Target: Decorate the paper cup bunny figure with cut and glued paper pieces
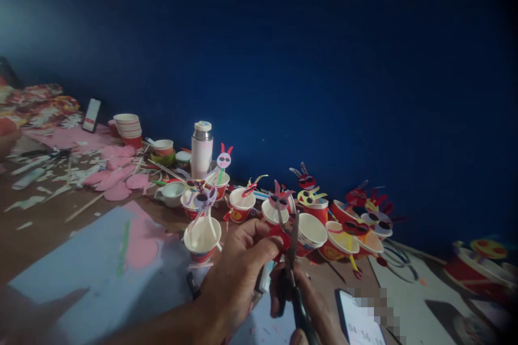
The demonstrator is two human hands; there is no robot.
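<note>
Between thumb and fingers, my left hand (238, 267) pinches a small red paper piece (280, 238). My right hand (319, 302) grips black-handled scissors (292, 256). Their blades point up and stand apart, right beside the red piece; whether they touch it I cannot tell. Just beyond my hands are several paper cups with cut-paper faces: a white-and-red cup (202, 240) with a purple face (205, 200), and a cup (311, 232) with a plain rim. Under my hands lies a pale sheet (275, 321) with small scraps.
A thermos (202, 148) and a cup stack (128, 128) stand along the blue wall (263, 64). Pink cutouts (117, 180) and paper scraps lie left, near a large pale sheet (65, 275). A phone (356, 318) lies front right; another phone (91, 115) leans at back left.
</note>
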